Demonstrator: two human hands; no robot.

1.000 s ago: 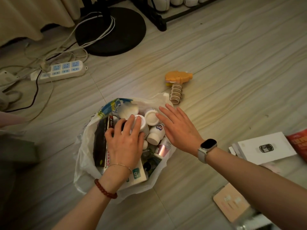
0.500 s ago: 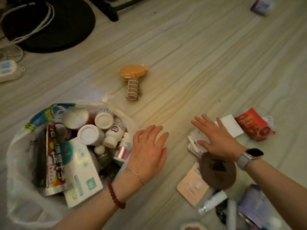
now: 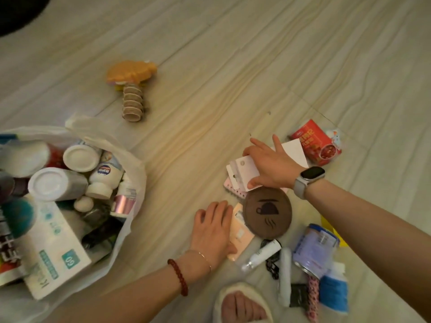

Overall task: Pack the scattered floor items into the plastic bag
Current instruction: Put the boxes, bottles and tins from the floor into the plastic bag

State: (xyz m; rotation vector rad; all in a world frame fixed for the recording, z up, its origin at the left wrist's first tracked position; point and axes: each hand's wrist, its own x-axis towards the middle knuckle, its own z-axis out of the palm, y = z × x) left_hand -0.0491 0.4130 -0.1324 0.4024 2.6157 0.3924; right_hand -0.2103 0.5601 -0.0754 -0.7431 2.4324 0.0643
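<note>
Gathering flat cards off the floor
The right hand (image 3: 271, 166) is pinching thin white cards (image 3: 245, 173), light and bendy, best taken by edges; the left hand (image 3: 213, 229) is pressing spread on a pink card (image 3: 240, 236), right of the plastic bag (image 3: 130, 159).

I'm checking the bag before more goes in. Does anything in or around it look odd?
The plastic bag is heaped above its rim, its side sagging open. A white box tilts out over the near edge and could slide out. The orange toy lies apart, still unpacked.
</note>
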